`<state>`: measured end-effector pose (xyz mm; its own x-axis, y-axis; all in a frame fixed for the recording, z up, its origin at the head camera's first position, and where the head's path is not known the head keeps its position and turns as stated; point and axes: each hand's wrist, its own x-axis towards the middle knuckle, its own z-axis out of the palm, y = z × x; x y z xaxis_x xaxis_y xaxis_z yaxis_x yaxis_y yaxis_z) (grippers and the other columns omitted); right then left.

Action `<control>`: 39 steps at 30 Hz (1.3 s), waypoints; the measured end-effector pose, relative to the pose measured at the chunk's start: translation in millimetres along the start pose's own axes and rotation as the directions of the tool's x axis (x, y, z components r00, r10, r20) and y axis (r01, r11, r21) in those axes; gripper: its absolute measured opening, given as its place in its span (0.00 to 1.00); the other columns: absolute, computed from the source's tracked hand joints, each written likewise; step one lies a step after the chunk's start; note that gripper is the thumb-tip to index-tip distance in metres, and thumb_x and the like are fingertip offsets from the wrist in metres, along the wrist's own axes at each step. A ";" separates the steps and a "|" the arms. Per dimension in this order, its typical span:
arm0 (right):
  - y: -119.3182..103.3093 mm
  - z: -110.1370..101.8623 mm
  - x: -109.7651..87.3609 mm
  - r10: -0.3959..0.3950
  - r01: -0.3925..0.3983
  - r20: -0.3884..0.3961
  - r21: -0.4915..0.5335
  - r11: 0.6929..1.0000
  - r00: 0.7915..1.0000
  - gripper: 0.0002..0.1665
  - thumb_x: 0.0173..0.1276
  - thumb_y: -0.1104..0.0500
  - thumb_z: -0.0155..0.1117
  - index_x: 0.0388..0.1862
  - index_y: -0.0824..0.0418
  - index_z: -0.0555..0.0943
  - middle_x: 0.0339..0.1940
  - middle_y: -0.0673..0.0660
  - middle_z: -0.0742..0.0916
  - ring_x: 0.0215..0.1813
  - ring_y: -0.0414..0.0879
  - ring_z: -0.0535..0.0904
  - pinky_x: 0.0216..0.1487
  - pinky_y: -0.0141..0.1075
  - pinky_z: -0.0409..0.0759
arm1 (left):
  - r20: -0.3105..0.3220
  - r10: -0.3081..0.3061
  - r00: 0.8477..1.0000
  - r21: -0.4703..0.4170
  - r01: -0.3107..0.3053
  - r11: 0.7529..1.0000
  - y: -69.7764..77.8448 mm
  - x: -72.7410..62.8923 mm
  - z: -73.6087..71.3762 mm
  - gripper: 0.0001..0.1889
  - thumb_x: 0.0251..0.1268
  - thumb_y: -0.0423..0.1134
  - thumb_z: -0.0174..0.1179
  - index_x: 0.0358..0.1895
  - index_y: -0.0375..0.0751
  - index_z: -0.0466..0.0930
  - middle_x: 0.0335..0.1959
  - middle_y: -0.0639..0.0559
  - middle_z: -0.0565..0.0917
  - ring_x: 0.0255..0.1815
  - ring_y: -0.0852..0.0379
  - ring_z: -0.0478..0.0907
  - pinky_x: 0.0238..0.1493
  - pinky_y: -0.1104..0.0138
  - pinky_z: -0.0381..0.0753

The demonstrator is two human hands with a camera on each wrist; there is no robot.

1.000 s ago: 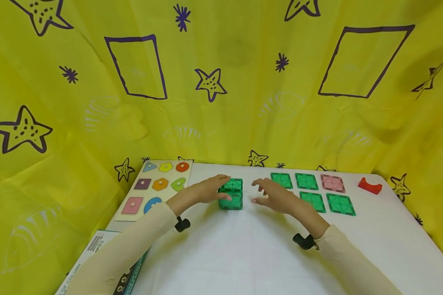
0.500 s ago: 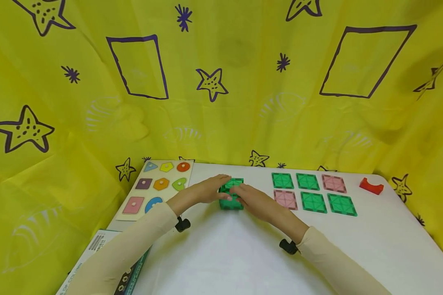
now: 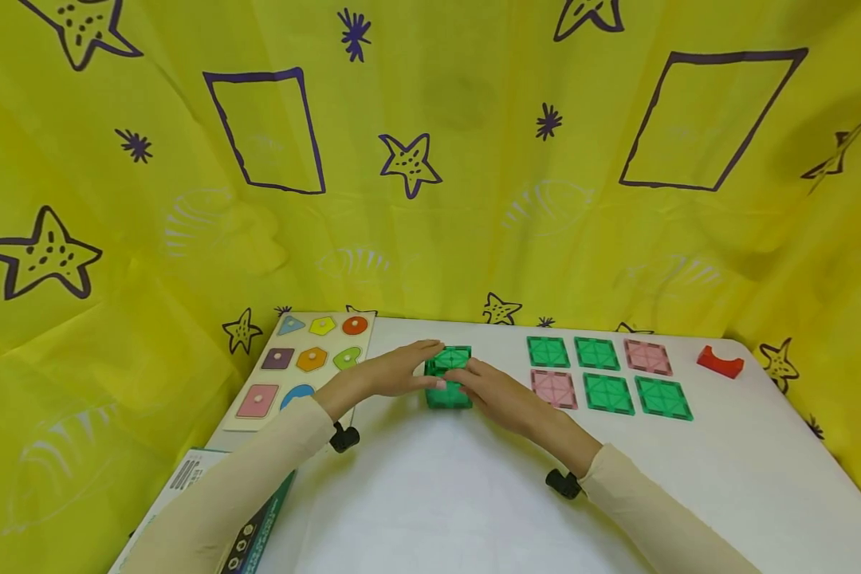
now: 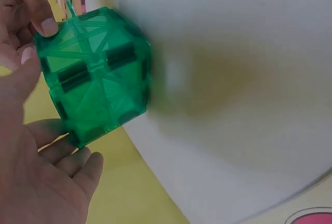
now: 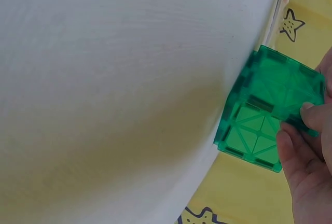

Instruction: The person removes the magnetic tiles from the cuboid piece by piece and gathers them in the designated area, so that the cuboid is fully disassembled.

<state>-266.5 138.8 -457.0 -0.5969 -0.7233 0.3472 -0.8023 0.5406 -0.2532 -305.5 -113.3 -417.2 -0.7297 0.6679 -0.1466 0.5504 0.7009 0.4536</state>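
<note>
A box of translucent green magnetic tiles [image 3: 450,395] stands on the white table, its square faces showing in both wrist views. My left hand [image 3: 396,371] holds it from the left side, thumb at the near face and fingers at the back; in the left wrist view those fingers [image 4: 85,175] lie along the tile edges. On the right, my right hand [image 3: 505,399] has its bent fingers at the upper near edge of the box. The right wrist view has its fingers [image 5: 298,154] pinching at a tile edge. Palms and the far side are partly hidden.
Loose green tiles [image 3: 608,394] and pink tiles [image 3: 554,389] lie flat to the right. A red curved block [image 3: 720,363] lies beyond them. A knobbed shape puzzle board [image 3: 276,376] is at left, with a book-like box [image 3: 186,478] nearer. A yellow curtain [image 3: 459,239] hangs behind.
My right hand has moved left from beside the box onto its near upper edge, uncovering a pink tile. The left hand has stayed at the box's left side.
</note>
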 end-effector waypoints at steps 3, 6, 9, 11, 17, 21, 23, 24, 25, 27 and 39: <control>0.7 0.4 -2.0 0.011 -0.011 -0.002 0.029 1.000 1.000 0.22 0.79 0.67 0.63 0.68 0.54 0.80 0.53 0.54 0.82 0.54 0.47 0.81 0.58 0.42 0.84 | 0.007 0.000 1.000 -0.019 0.000 1.000 -2.8 -1.4 -0.1 0.37 0.86 0.51 0.49 0.86 0.36 0.51 0.87 0.41 0.52 0.87 0.41 0.50 0.85 0.46 0.53; 1.7 1.6 -3.4 0.013 -0.013 -0.012 0.040 0.999 1.000 0.21 0.79 0.67 0.63 0.68 0.54 0.80 0.53 0.54 0.82 0.55 0.47 0.82 0.58 0.43 0.84 | 0.008 0.000 1.000 -0.041 0.000 0.999 -4.1 -1.8 0.3 0.33 0.87 0.45 0.45 0.86 0.35 0.50 0.88 0.40 0.51 0.88 0.41 0.47 0.85 0.46 0.50; 2.5 3.1 -4.3 0.007 -0.006 -0.020 0.038 0.999 1.000 0.22 0.79 0.67 0.63 0.68 0.54 0.80 0.51 0.55 0.81 0.52 0.47 0.81 0.56 0.42 0.85 | 0.007 0.000 1.000 -0.050 0.001 0.999 -4.0 -1.6 1.6 0.32 0.87 0.42 0.44 0.86 0.34 0.49 0.88 0.39 0.49 0.88 0.41 0.46 0.86 0.46 0.50; 2.5 3.9 -5.0 0.001 0.000 -0.023 0.036 0.999 1.000 0.22 0.79 0.68 0.63 0.68 0.55 0.80 0.51 0.55 0.81 0.52 0.47 0.81 0.55 0.42 0.85 | 0.013 -0.003 1.000 -0.041 0.004 0.999 -3.8 -1.4 2.9 0.33 0.88 0.42 0.44 0.86 0.34 0.47 0.88 0.39 0.48 0.88 0.41 0.46 0.86 0.46 0.50; 0.0 4.9 -7.1 -0.003 0.003 -0.004 0.020 1.000 1.000 0.26 0.78 0.69 0.63 0.71 0.54 0.80 0.47 0.52 0.80 0.49 0.45 0.78 0.52 0.40 0.83 | 0.033 -0.017 0.999 0.013 0.017 1.000 -3.0 -1.0 5.7 0.32 0.89 0.42 0.41 0.86 0.36 0.45 0.88 0.41 0.46 0.88 0.44 0.45 0.86 0.49 0.50; -2.6 5.1 -8.7 0.008 -0.008 0.010 0.027 1.000 1.000 0.27 0.79 0.68 0.62 0.73 0.53 0.79 0.45 0.51 0.79 0.48 0.44 0.77 0.52 0.38 0.82 | 0.041 -0.028 0.999 0.029 0.027 0.999 -1.2 -2.4 4.8 0.32 0.89 0.43 0.41 0.87 0.37 0.45 0.89 0.42 0.45 0.89 0.45 0.44 0.86 0.49 0.50; -3.6 5.0 -9.8 0.013 -0.013 0.012 0.039 0.999 1.000 0.27 0.79 0.67 0.62 0.74 0.53 0.78 0.45 0.51 0.79 0.47 0.44 0.77 0.52 0.38 0.82 | 0.046 -0.033 0.998 0.030 0.032 0.999 -0.4 -3.1 4.4 0.33 0.89 0.44 0.41 0.87 0.39 0.44 0.89 0.42 0.45 0.89 0.45 0.44 0.86 0.49 0.50; -3.8 4.9 -10.4 0.015 -0.015 0.011 0.042 0.999 1.000 0.27 0.79 0.67 0.62 0.74 0.53 0.78 0.45 0.51 0.78 0.47 0.44 0.77 0.52 0.38 0.82 | 0.049 -0.036 0.998 0.031 0.035 0.999 -0.5 -3.3 4.6 0.33 0.89 0.44 0.41 0.87 0.39 0.44 0.89 0.42 0.45 0.89 0.45 0.44 0.86 0.49 0.50; -3.9 4.6 -11.1 0.016 -0.016 0.008 0.048 0.999 1.000 0.27 0.80 0.67 0.62 0.74 0.53 0.78 0.46 0.50 0.78 0.48 0.44 0.77 0.52 0.39 0.82 | 0.051 -0.038 0.998 0.032 0.037 0.999 -0.5 -3.3 4.9 0.33 0.90 0.44 0.41 0.87 0.39 0.44 0.89 0.43 0.44 0.89 0.45 0.44 0.86 0.49 0.50; -4.0 3.8 -12.9 0.018 -0.019 0.006 0.060 0.998 1.000 0.27 0.80 0.67 0.62 0.74 0.54 0.77 0.44 0.50 0.77 0.45 0.43 0.76 0.50 0.37 0.82 | 0.050 -0.040 0.998 0.029 0.039 0.999 -0.8 -3.0 5.5 0.32 0.90 0.44 0.41 0.87 0.39 0.44 0.89 0.43 0.44 0.88 0.45 0.45 0.86 0.49 0.51; 0.0 -10.2 -37.7 0.139 -0.146 0.050 0.179 0.973 0.989 0.26 0.84 0.64 0.56 0.77 0.53 0.75 0.46 0.50 0.78 0.44 0.37 0.75 0.49 0.33 0.81 | 0.047 -0.035 0.998 0.051 0.032 0.998 2.9 -3.9 6.0 0.32 0.89 0.43 0.42 0.87 0.38 0.45 0.89 0.43 0.45 0.89 0.46 0.44 0.86 0.51 0.50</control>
<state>-244.0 170.4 -460.9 -0.7020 -0.6618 0.2632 -0.6945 0.5542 -0.4588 -298.6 -112.4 -420.6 -0.7287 0.6540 -0.2031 0.5467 0.7341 0.4027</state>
